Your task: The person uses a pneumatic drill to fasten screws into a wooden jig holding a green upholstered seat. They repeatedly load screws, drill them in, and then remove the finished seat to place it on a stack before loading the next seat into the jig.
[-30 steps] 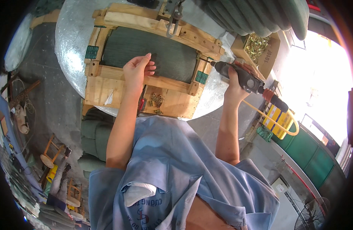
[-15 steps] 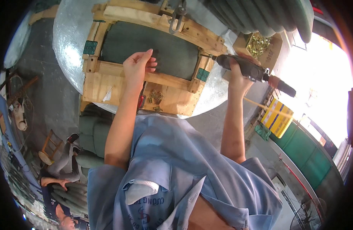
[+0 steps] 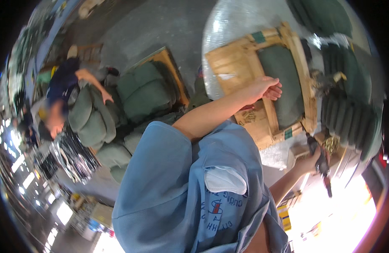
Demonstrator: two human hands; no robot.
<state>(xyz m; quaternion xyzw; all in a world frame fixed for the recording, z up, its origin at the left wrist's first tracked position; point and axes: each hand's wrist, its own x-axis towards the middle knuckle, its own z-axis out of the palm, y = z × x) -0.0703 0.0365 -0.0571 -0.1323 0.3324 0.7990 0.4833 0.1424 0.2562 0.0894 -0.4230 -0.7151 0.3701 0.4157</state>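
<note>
The drill (image 3: 322, 163) is slim and dark, with a smooth rounded body and a reddish-brown rear end; it sits at the near right corner of the wooden frame (image 3: 304, 71), its tip pointing toward that corner, though whether the two touch cannot be told. The right hand (image 3: 312, 162) is wrapped around the drill's body — a firm hold, fingers closed over it. The left hand (image 3: 268, 88) is released, its fingers loosely curled above the left edge of the panel (image 3: 283, 69); contact there cannot be made out. The panel is grey-green, matt and softly rounded at its corners, set between the frame's pale, straight-cut rails. Small dark-green patches (image 3: 258, 37) mark the rails. Left of the panel, a flat board (image 3: 232, 63) of the same honey-toned wood carries a white scrap (image 3: 227, 76) and a scatter of small brassy pieces (image 3: 248, 117). Beneath lies a shiny, crinkled sheet (image 3: 222, 17). To the right, an open carton (image 3: 294, 152) holds more brassy bits, and plump, ribbed green cushions (image 3: 348, 122) stand in a row. On the left, a co-worker (image 3: 64, 80) in a dark shirt reaches toward bulging seat pads (image 3: 91, 114).
</note>
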